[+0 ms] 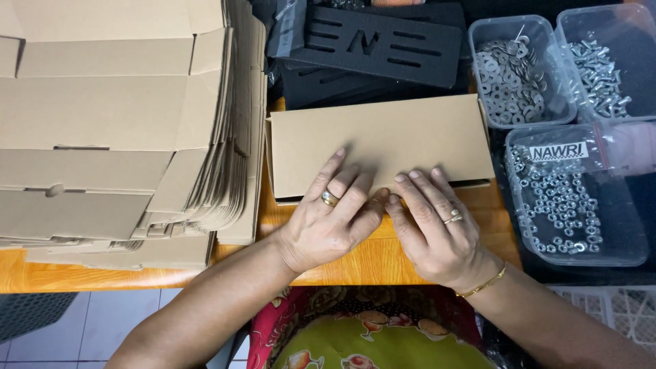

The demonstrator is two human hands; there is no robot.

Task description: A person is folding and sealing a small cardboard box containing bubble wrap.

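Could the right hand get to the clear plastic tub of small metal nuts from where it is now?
Probably yes: the right hand rests on the flat cardboard box, and the open tub of nuts sits just beside it with nothing between.

Both hands, left hand and right hand, press flat on a closed cardboard box beside stacked flat cartons; clear tubs hold what look like washers.
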